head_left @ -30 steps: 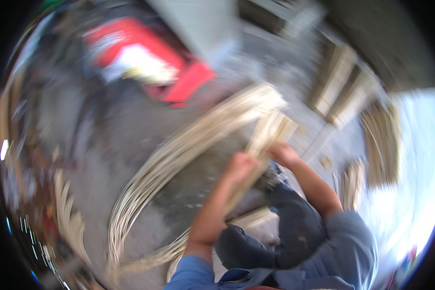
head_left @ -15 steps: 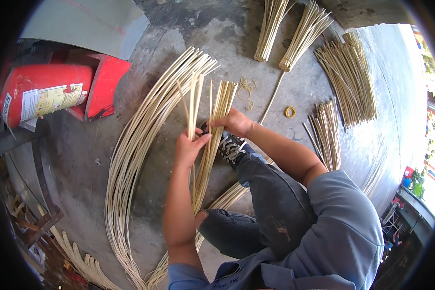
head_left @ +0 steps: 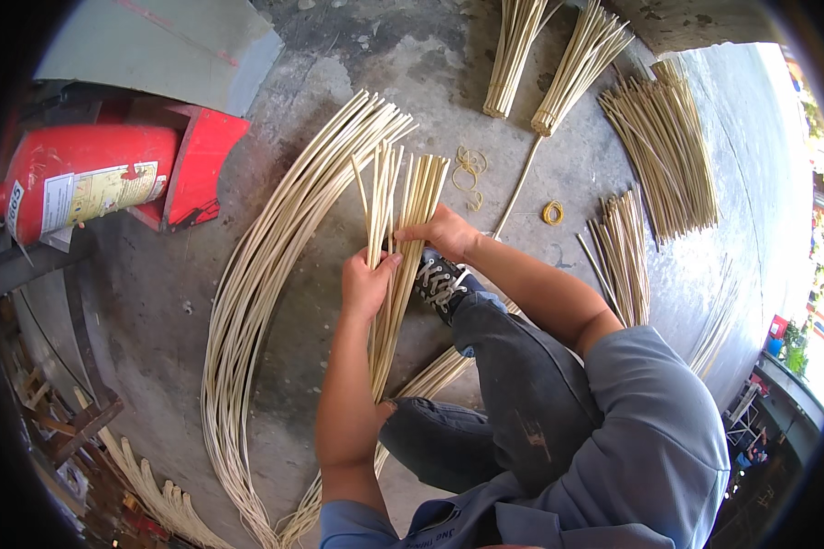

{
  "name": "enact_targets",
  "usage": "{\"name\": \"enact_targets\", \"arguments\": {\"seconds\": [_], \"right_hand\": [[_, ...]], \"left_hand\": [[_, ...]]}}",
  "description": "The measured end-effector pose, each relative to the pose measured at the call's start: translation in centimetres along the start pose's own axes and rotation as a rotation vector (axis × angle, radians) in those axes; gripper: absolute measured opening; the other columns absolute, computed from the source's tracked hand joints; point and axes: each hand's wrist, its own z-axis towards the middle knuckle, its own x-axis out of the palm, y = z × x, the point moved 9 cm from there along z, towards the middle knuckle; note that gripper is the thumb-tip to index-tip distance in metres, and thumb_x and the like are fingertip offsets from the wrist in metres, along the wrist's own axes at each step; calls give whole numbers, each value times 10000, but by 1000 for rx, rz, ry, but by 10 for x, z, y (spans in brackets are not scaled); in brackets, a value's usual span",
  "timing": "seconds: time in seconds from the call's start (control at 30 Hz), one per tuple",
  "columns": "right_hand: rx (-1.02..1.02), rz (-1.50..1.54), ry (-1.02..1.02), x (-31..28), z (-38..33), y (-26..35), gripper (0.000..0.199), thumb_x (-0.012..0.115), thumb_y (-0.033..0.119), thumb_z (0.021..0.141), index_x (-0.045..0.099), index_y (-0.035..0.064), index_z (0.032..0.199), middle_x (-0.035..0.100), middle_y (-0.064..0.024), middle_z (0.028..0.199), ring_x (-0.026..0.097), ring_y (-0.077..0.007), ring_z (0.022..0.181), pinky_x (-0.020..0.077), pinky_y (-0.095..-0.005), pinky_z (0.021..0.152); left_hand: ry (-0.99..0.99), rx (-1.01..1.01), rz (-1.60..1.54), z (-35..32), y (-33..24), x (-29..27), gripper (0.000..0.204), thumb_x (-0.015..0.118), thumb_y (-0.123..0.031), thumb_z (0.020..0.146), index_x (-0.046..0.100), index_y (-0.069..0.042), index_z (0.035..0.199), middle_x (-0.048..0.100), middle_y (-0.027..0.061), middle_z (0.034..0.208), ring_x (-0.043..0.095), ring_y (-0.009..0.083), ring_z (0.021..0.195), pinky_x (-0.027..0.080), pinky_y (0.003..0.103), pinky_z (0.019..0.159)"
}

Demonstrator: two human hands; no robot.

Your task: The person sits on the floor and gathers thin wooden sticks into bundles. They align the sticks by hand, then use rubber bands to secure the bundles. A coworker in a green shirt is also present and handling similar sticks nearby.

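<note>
Pale rattan-like canes stand upright between my two hands, parted into two groups. My left hand (head_left: 368, 285) is closed round the smaller group of canes (head_left: 381, 188), its thumb pointing toward the other group. Around the thicker bundle of canes (head_left: 423, 188), just to the right, my right hand (head_left: 441, 234) is closed, with its fingers partly hidden behind the canes. The lower ends of both groups run down past my left forearm toward my knee. My shoe (head_left: 438, 282) is on the floor right behind the bundle.
A long curved bundle of canes (head_left: 247, 302) lies to the left. Several tied bundles (head_left: 664, 156) lie at the far right. Loose rubber bands (head_left: 470, 166) and a yellow coil (head_left: 552, 212) sit on the concrete floor. A red fire extinguisher (head_left: 101, 174) is at the left.
More canes now stand in my left hand's group, and that hand has shifted slightly right, closer to the thicker bundle. My right hand has stayed almost still.
</note>
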Motion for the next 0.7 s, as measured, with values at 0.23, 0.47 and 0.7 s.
{"name": "enact_targets", "arguments": {"seconds": [0.23, 0.47, 0.7], "right_hand": [[64, -10, -10, -7, 0, -5, 241, 795, 99, 858, 693, 37, 1067, 710, -59, 998, 681, -186, 953, 555, -375, 850], [51, 179, 26, -1, -6, 0, 262, 756, 100, 894, 649, 21, 1120, 697, -75, 1036, 700, -230, 976, 567, -408, 885], [127, 101, 16, -4, -7, -3, 309, 740, 62, 909, 623, 34, 1194, 696, -91, 1114, 686, -241, 1050, 548, -405, 946]], "left_hand": [[-126, 172, 78, 10, 8, -15, 215, 739, -176, 924, 682, 27, 967, 699, 96, 792, 637, 158, 693, 511, 331, 648], [-88, -13, -278, 20, 27, -46, 204, 667, -210, 997, 596, -19, 1015, 621, 38, 730, 567, 109, 537, 448, 280, 465], [79, -117, -226, 13, 12, -8, 218, 839, -144, 857, 682, -30, 957, 555, -44, 668, 415, 45, 486, 304, 238, 425]]}}
